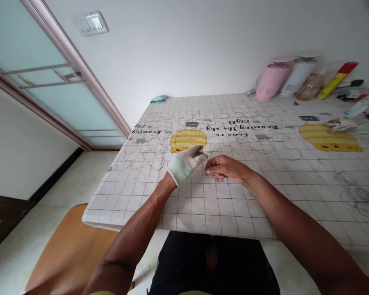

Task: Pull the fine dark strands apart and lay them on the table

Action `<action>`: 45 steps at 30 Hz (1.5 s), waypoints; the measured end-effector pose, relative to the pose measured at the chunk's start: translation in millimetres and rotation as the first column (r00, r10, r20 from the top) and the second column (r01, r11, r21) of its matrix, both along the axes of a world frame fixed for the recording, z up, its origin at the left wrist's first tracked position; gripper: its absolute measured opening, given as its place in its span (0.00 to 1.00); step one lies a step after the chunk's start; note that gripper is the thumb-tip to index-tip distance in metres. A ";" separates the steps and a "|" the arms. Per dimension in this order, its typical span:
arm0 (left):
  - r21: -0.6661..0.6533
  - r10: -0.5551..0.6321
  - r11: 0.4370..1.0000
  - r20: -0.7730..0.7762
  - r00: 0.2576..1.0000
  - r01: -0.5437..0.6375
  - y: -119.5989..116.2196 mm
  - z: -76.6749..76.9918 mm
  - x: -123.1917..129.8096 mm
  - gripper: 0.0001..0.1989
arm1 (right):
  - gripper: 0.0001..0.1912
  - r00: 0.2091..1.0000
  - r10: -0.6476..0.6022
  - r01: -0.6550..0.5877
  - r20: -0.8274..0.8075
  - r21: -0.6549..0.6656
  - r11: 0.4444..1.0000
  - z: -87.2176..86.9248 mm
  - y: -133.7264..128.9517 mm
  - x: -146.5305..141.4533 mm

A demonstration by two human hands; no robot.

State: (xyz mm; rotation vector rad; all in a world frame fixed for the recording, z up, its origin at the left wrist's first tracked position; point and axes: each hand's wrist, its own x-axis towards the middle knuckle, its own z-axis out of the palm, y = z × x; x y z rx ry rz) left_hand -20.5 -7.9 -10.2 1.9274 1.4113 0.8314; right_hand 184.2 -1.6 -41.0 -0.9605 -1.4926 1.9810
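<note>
My left hand (pixel 186 163), in a white glove with a pale green cuff, is over the tablecloth beside a printed yellow cartoon figure. Its fingers reach right and stand apart; I make out nothing held in them. Close by on the right, my bare right hand (pixel 226 169) is closed in a pinch. A thin, pale wire (pixel 210 187) curves below the fingertips and seems to come from that pinch, though the grip itself is hidden. Many thin, curved wire pieces (pixel 132 164) lie spread over the tablecloth (pixel 184 205). A loose tangle of wire (pixel 361 198) lies at the right.
Along the back right stand a pink cylinder (pixel 272 82), a white cylinder (pixel 298 78), a bottle (pixel 310 87) and a yellow-and-red box (pixel 336 82). A crumpled glove (pixel 350 124) lies before them. A green packet (pixel 159 98) sits by the wall, a brown chair (pixel 74 246) at left.
</note>
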 end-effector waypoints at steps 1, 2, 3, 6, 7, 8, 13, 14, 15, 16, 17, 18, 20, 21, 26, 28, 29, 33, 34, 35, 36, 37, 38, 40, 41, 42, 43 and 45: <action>-0.049 0.003 0.999 0.029 1.000 -0.002 -1.5 3.8 -0.7 0.16 | 0.09 1.000 -0.008 0.008 -0.022 0.007 1.000 1.3 0.4 0.7; -0.101 0.000 0.995 0.058 0.998 0.006 -3.0 5.9 -0.9 0.14 | 0.09 0.999 -0.020 0.021 -0.040 0.019 1.000 2.2 0.6 0.8; -0.145 -0.010 0.989 0.083 0.997 0.022 -4.4 6.3 -0.2 0.13 | 0.09 0.998 -0.037 0.039 -0.053 0.032 0.999 2.5 0.7 0.4; -0.210 -0.008 0.977 0.120 0.993 0.033 -5.8 0.8 5.2 0.13 | 0.09 0.996 -0.071 0.075 -0.048 0.073 0.995 1.3 0.5 -3.0; -0.221 0.013 0.975 0.130 0.991 0.016 -5.2 -1.8 7.4 0.13 | 0.10 0.997 -0.075 0.078 -0.031 0.089 0.993 0.8 0.1 -4.1; -0.227 0.033 0.974 0.132 0.991 -0.002 -4.2 -4.2 9.4 0.12 | 0.10 0.997 -0.079 0.079 -0.002 0.112 0.991 0.5 -0.4 -4.9; -0.157 0.129 0.980 0.050 0.990 -0.119 1.7 -13.9 12.7 0.13 | 0.16 0.876 -0.321 0.078 0.359 0.551 0.831 4.0 -4.2 -4.1; -0.131 0.152 0.980 0.029 0.988 -0.147 2.1 -16.2 12.8 0.13 | 0.15 0.816 -0.444 0.073 0.371 0.695 0.716 4.7 -4.7 -3.7; -0.102 0.167 0.981 0.006 0.986 -0.165 2.2 -18.6 12.9 0.13 | 0.14 0.761 -0.555 0.057 0.335 0.818 0.573 4.9 -4.9 -3.5; -0.071 0.171 0.983 -0.019 0.985 -0.172 2.0 -21.1 13.3 0.13 | 0.13 0.725 -0.631 0.027 0.276 0.904 0.426 4.3 -4.8 -3.7; -0.040 0.171 0.984 -0.046 0.984 -0.173 1.6 -23.5 14.0 0.13 | 0.12 0.707 -0.672 -0.016 0.221 0.955 0.297 3.0 -4.3 -4.0; -0.014 0.169 0.985 -0.072 0.983 -0.170 1.1 -25.6 14.7 0.13 | 0.11 0.705 -0.683 -0.072 0.191 0.977 0.199 1.0 -3.5 -4.5; 0.014 0.159 0.987 -0.111 0.981 -0.158 0.3 -28.2 16.0 0.12 | 0.06 0.719 -0.667 -0.187 0.194 0.979 0.084 -4.2 -1.4 -5.0; 0.012 0.145 0.989 -0.122 0.982 -0.145 0.1 -28.4 16.3 0.12 | 0.08 0.725 -0.658 -0.226 0.202 0.973 0.050 -6.9 -0.3 -4.9; -0.215 0.058 0.976 0.084 0.995 -0.039 0.5 -20.4 12.2 0.12 | 0.16 0.729 -0.653 -0.288 0.206 0.957 -0.019 -14.1 2.2 -0.6; -0.336 0.076 0.942 0.231 0.970 0.006 0.4 -16.6 9.5 0.11 | 0.16 0.722 -0.657 -0.306 0.219 0.952 -0.018 -13.6 1.3 0.6; -0.374 0.091 0.927 0.280 0.956 0.021 0.2 -15.4 8.6 0.11 | 0.17 0.715 -0.660 -0.316 0.231 0.949 -0.011 -12.9 0.7 0.6; -0.393 0.115 0.919 0.343 0.932 0.031 -0.6 -16.8 9.3 0.11 | 0.18 0.688 -0.677 -0.335 0.261 0.942 0.022 -9.7 -2.8 -2.8; -0.378 0.111 0.925 0.341 0.934 0.028 -0.9 -18.3 10.3 0.11 | 0.18 0.684 -0.680 -0.342 0.265 0.939 0.022 -9.3 -3.6 -4.0; -0.362 0.105 0.932 0.335 0.936 0.025 -1.2 -19.9 11.5 0.11 | 0.18 0.680 -0.683 -0.353 0.267 0.935 0.015 -9.0 -4.2 -5.0; -0.348 0.098 0.937 0.330 0.939 0.025 -1.6 -21.4 12.6 0.11 | 0.18 0.678 -0.684 -0.367 0.270 0.930 0.003 -8.9 -4.7 -5.7; -0.337 0.091 0.941 0.326 0.941 0.026 -2.0 -22.7 13.6 0.11 | 0.18 0.678 -0.682 -0.383 0.275 0.924 -0.008 -9.1 -5.0 -6.1; -0.329 0.084 0.944 0.322 0.943 0.028 -2.4 -23.7 14.4 0.11 | 0.18 0.683 -0.674 -0.398 0.282 0.917 -0.019 -9.4 -5.0 -6.1; -0.326 0.078 0.945 0.311 0.947 0.029 -3.0 -25.0 15.3 0.11 | 0.18 0.700 -0.646 -0.424 0.306 0.905 -0.031 -10.5 -4.2 -5.2; -0.325 0.075 0.945 0.298 0.952 0.027 -3.1 -25.4 15.5 0.10 | 0.19 0.709 -0.628 -0.435 0.321 0.900 -0.032 -11.2 -3.4 -4.5; -0.323 0.069 0.946 0.281 0.957 0.026 -2.9 -25.9 15.5 0.10 | 0.19 0.717 -0.612 -0.443 0.333 0.896 -0.032 -11.9 -2.5 -3.8; -0.317 0.060 0.948 0.265 0.962 0.028 -2.4 -26.5 15.3 0.10 | 0.19 0.725 -0.598 -0.447 0.342 0.894 -0.031 -12.5 -1.4 -3.0; -0.307 0.041 0.951 0.256 0.966 0.041 -1.1 -27.9 15.0 0.11 | 0.20 0.739 -0.574 -0.442 0.353 0.897 -0.018 -12.9 0.8 -1.3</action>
